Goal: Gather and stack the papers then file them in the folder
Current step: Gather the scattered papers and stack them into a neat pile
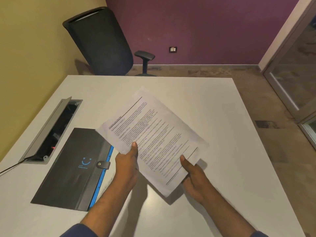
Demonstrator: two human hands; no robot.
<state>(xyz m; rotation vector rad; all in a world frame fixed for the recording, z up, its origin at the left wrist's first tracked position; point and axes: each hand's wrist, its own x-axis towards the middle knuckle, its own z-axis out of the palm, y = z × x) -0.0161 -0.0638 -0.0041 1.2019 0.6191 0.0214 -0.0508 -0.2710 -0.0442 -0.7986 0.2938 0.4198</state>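
A stack of printed white papers (152, 132) is held above the white table (213, 117), turned at an angle. My left hand (127, 164) grips the stack's near left edge, thumb on top. My right hand (191, 175) grips the near right edge, thumb also on top. To the left of my hands a black folder (71, 170) with a blue edge, a blue smile logo and a snap strap lies closed on the table. The papers' far left corner overlaps the folder's far right corner in view.
An open grey cable box (51, 130) is set into the table at the far left, with a cable running out toward me. A black office chair (100, 43) stands beyond the table by the yellow wall. A glass door (297, 71) is at the right.
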